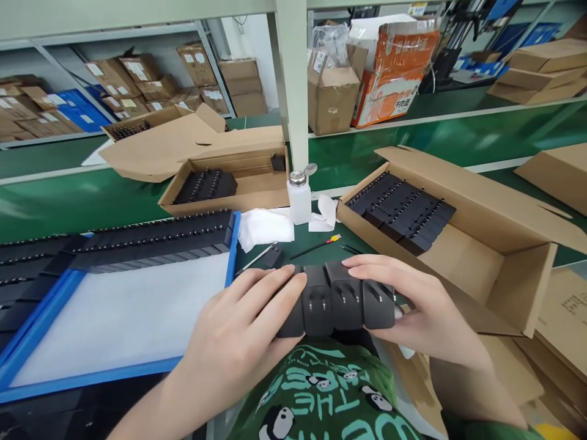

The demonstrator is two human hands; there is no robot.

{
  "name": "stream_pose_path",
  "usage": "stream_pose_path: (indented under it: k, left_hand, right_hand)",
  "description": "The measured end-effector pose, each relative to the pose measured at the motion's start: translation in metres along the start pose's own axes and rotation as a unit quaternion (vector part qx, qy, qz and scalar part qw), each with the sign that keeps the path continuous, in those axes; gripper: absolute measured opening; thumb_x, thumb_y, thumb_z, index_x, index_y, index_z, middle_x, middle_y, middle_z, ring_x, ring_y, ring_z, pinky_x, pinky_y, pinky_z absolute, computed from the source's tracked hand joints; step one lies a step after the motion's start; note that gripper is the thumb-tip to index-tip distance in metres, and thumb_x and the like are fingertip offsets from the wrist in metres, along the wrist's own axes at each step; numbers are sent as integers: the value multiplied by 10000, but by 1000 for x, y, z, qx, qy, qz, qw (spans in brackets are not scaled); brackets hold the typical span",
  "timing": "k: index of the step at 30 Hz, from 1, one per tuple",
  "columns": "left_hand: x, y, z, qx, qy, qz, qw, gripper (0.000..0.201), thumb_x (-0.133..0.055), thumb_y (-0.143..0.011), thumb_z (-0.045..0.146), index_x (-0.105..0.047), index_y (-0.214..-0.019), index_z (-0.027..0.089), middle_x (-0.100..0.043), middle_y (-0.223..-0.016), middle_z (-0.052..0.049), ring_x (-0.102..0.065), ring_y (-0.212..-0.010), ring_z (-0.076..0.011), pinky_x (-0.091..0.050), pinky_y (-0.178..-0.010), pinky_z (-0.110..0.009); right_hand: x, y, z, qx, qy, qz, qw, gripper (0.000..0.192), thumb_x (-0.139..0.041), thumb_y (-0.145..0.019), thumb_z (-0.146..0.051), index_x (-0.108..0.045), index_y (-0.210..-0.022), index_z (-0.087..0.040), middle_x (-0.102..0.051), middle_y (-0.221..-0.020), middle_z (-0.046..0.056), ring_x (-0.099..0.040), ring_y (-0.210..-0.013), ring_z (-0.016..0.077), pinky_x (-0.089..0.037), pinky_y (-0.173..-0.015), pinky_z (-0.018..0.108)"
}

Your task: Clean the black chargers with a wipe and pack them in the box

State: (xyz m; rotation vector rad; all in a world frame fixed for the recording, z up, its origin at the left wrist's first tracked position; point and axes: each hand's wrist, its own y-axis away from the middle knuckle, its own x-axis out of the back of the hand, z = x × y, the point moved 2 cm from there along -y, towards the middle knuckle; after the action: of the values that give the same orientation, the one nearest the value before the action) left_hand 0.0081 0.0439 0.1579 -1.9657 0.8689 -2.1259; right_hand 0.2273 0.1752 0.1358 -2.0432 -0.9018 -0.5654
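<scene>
Between my hands I hold a row of several black plug adapters (pixel 333 299), pressed side by side with their metal prongs facing me. Wrapped over the left end of the row is my left hand (pixel 250 315), fingers on top. My right hand (pixel 415 296) grips the right end, its fingers above and thumb below. On my left, a blue-rimmed tray (pixel 137 318) holds long rows of similar adapters at its far side. To the right, an open cardboard box (pixel 477 263) contains more rows of them, prongs up.
A white pump bottle (pixel 299 201) stands by the upright post, with white wipes (pixel 266 228) beside it. A red-and-yellow-tipped tool (pixel 316 245) and a loose black adapter (pixel 274 256) lie before my hands. Another carton (pixel 261 180) behind holds adapters.
</scene>
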Motion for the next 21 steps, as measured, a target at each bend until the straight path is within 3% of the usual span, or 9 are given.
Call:
stream_pose_path:
  k: [8,13,21]
  left_hand:
    - [-7,-8,4,17,55,-7,998,408,-671,-865,220,-572,-1254,146,-722,-1159,-123,-669,-929,-265,-595,-706,-363]
    - [-10,-13,8,62,114,-39,991,441,-705,-800,196,-584,-1223,181,-719,-1109,-89,-673,-886,-246,-609,-676,-352]
    - [-58,-5,8,127,206,-148,959,418,-734,-812,298,-591,-1199,228,-707,-1092,-71,-686,-934,-257,-622,-742,-385]
  right_hand:
    - [3,7,-1,-60,-28,-6,998,587,-666,-737,-39,-573,-1265,-278,-681,-1272,42,-678,-1162,196,-583,-980,284]
    - [3,11,6,-114,-84,-34,989,589,-688,-721,-57,-585,-1245,-304,-679,-1257,30,-697,-1083,184,-614,-777,215]
    - [-19,34,37,-252,-164,-79,951,489,-780,-723,-166,-632,-1182,-247,-703,-1144,64,-697,-901,183,-614,-737,259]
